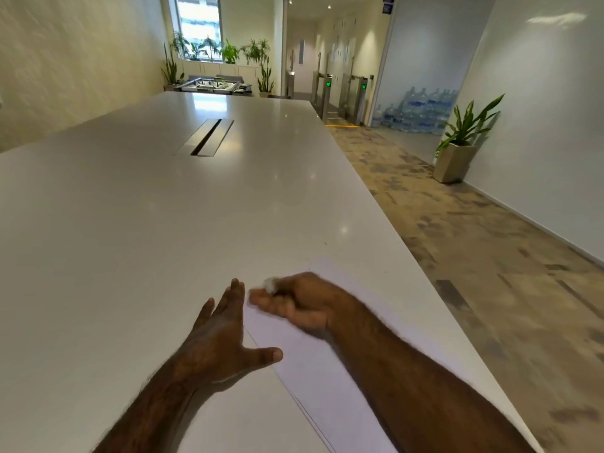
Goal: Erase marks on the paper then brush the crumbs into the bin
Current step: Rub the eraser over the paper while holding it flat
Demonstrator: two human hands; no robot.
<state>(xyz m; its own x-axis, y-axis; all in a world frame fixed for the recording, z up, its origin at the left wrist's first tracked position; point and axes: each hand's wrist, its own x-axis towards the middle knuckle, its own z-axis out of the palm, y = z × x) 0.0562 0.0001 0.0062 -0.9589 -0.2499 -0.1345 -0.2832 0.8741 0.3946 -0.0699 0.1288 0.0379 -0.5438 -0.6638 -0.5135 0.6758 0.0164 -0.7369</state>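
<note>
Paper (327,364) lies at the table's (130,223) five-o'clock edge, pinned by the flat, spread left hand (222,335) so it cannot slide. Right hand (294,305) pinches a white eraser (270,284), blurred, probably rubbing. No bin shows.

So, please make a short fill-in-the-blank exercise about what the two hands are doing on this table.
1. The right hand pinches a small white ____ in its grip.
2. The left hand lies flat with its fingers ____.
3. The white paper sheet lies near the ____ edge of the long white table.

Missing words: eraser; straight; right
</note>
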